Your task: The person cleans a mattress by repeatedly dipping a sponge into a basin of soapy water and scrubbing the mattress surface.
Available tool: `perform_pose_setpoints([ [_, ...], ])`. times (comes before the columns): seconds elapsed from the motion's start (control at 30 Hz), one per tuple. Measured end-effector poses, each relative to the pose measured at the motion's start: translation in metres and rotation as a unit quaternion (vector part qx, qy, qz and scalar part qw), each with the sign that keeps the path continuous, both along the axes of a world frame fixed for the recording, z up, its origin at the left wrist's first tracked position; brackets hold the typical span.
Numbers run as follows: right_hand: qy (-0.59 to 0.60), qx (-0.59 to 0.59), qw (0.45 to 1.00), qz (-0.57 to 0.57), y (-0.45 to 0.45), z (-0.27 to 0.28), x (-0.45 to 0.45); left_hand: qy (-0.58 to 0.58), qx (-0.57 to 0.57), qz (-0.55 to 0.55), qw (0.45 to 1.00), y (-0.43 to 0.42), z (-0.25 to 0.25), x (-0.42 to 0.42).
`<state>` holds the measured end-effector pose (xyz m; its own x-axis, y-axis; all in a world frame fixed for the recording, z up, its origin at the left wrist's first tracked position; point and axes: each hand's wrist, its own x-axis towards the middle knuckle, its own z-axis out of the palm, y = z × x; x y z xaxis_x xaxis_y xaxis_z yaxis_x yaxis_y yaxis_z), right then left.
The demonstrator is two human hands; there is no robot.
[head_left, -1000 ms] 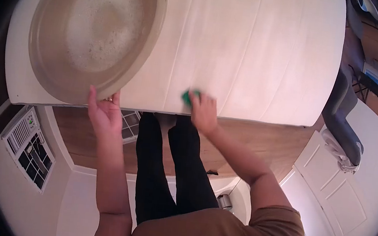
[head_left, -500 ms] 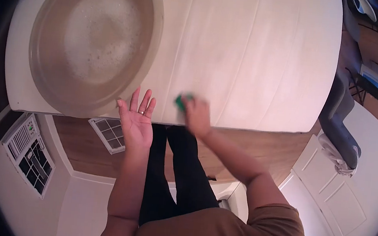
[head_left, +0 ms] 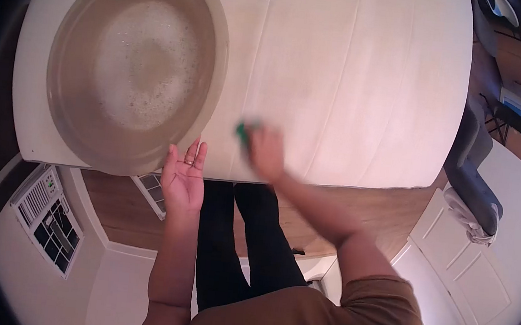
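Shifted left since 1 second earlier, the right hand (head_left: 266, 152) and its green pad (head_left: 242, 134) are nearer the basin (head_left: 221, 52), while the left hand (head_left: 185, 179) has moved right along the basin's near side. Closest to the camera are a brown shirt (head_left: 295, 322) and 2 black-clad legs (head_left: 265, 244), at the edge of a cream padded surface (head_left: 319, 74) with stitched seams. The left hand is palm up, fingers apart, wearing 1 ring and holding nothing; whether its thumb touches the rim is unclear. The right hand, blurred, is closed around the pad, which is on or just over the surface, right of the basin. Wide and beige, the basin rests there too, holding cloudy water topped with suds (head_left: 118, 73). Wiping appears under way; with no clear border between wiped and unwiped areas, how much is done or left cannot be told. Farther off, gray furniture (head_left: 475, 183) stands at the right.
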<state>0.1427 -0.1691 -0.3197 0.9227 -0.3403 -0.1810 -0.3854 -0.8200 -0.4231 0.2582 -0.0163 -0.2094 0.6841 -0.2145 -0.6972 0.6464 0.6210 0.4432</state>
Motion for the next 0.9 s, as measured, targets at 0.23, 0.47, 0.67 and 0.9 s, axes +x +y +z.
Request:
perform_pose_setpoints([
  [0.23,-0.056,-0.164,0.985,0.026,-0.122,-0.008,0.135,0.044,0.017,-0.021,0.999,0.001,0.009,0.004],
  [0.47,-0.057,-0.103,0.984,-0.13,-0.095,0.006,0.143,0.022,-0.002,-0.035,0.999,-0.004,0.007,0.007],
  [0.67,0.054,0.025,0.986,0.155,0.017,0.029,-0.026,0.067,-0.031,-0.039,0.996,0.004,0.012,0.011],
  [0.9,-0.086,-0.201,0.964,-0.151,-0.189,0.001,0.207,0.076,-0.033,-0.075,0.994,0.01,0.003,0.014],
])
